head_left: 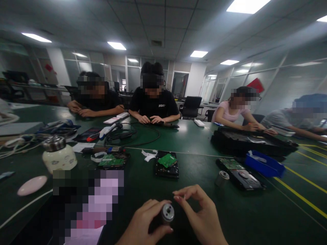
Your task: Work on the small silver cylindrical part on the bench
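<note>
My left hand (145, 223) is wrapped round a small silver cylinder (167, 213), a motor-like part with a round metal end face, held just above the green table (199, 190) at the near edge. My right hand (200, 212) sits right beside it, thumb and forefinger pinched together above the cylinder's end; what they pinch is too small to make out. A dark hard drive with a green circuit board (167, 164) lies on the table beyond my hands.
Another opened drive (240, 173) and a small metal cylinder (221, 178) lie to the right, next to a blue tray (265, 164). A white jar (59, 154), a pink disc (32, 185), cables and tools lie left. Several people sit working across the table.
</note>
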### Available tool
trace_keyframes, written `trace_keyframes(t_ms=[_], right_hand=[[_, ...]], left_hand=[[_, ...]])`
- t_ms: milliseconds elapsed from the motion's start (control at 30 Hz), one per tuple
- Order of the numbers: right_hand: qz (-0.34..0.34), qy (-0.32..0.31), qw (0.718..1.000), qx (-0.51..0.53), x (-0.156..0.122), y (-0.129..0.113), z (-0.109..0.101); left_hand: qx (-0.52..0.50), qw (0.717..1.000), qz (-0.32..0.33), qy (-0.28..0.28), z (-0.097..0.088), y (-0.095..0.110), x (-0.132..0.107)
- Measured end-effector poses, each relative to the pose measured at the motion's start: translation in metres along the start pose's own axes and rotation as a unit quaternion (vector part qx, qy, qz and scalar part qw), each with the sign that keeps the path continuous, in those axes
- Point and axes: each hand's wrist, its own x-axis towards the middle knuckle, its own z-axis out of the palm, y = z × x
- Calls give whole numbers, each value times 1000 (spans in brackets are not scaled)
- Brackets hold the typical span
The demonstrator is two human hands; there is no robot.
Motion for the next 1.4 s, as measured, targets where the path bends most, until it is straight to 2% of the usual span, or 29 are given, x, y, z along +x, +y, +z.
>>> trace_keyframes(t_ms=[67,100,200,367,433,500,567,633,700,767,967,1133,1400], right_hand=[[30,-4,998,-47,5,12,-5],[40,-26,996,-75,7,18,-8],[34,-64,990,-118,9,30,-12],[16,-56,991,-119,7,29,-11],[4,-33,994,-104,5,25,-8],[-51,13,996,-78,2,20,-4],[-142,46,988,-50,-3,14,1],[-217,17,975,-32,-7,9,5],[-252,-38,966,-29,-11,4,8],[-257,-63,964,-30,-11,1,9],[-240,-18,971,-1,-9,0,10],[-223,-57,973,11,-8,0,9],[-257,-61,964,-26,-8,3,4]], left_hand=[[-5,1000,-13,1,0,-1,0],[-7,1000,-16,3,0,-2,1],[-14,1000,-9,14,1,-5,0],[-30,999,0,28,3,-7,-2],[-30,999,-2,25,3,-7,-1],[-28,999,-6,20,2,-6,-1],[-27,999,-4,17,2,-6,-1],[-27,999,6,19,3,-7,-1],[-29,999,20,21,4,-7,-1],[-27,999,28,24,5,-7,-1],[-31,999,32,26,5,-6,-2],[-31,998,40,30,5,-7,-3],[-31,999,33,20,2,-3,-3]])
